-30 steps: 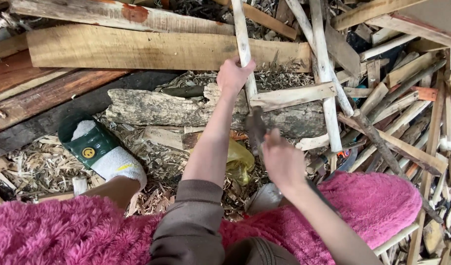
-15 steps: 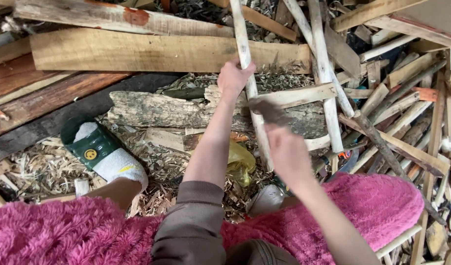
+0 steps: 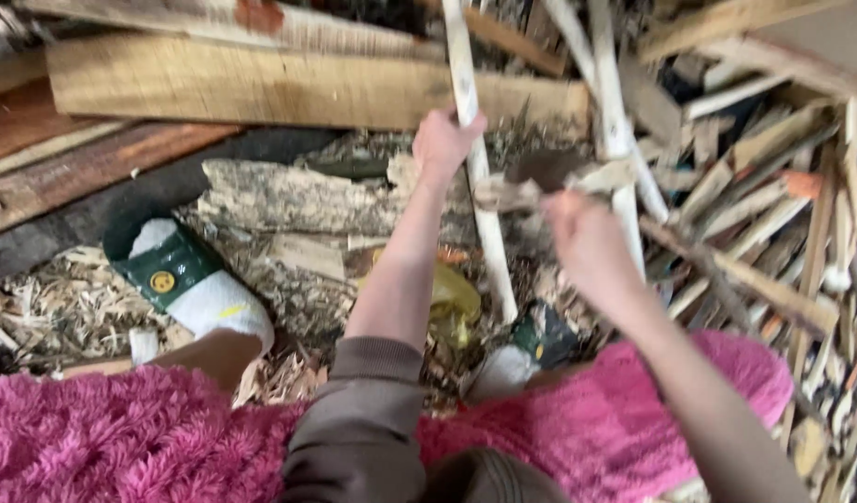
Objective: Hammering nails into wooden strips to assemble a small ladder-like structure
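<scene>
My left hand (image 3: pixel 444 142) is wrapped around a pale stick (image 3: pixel 477 168), holding it nearly upright over a bark-covered log (image 3: pixel 289 197). My right hand (image 3: pixel 585 244) is blurred; it seems closed on the handle of a dark hatchet (image 3: pixel 545 169), whose head sits just right of the stick, but I cannot tell the grip for sure. A short plank (image 3: pixel 559 186) lies across the log beside the blade. My left foot wears a green-and-white sock (image 3: pixel 182 279) on wood chips. Pink fleece (image 3: pixel 121 438) covers my lap, and split kindling (image 3: pixel 773 224) is piled to the right.
</scene>
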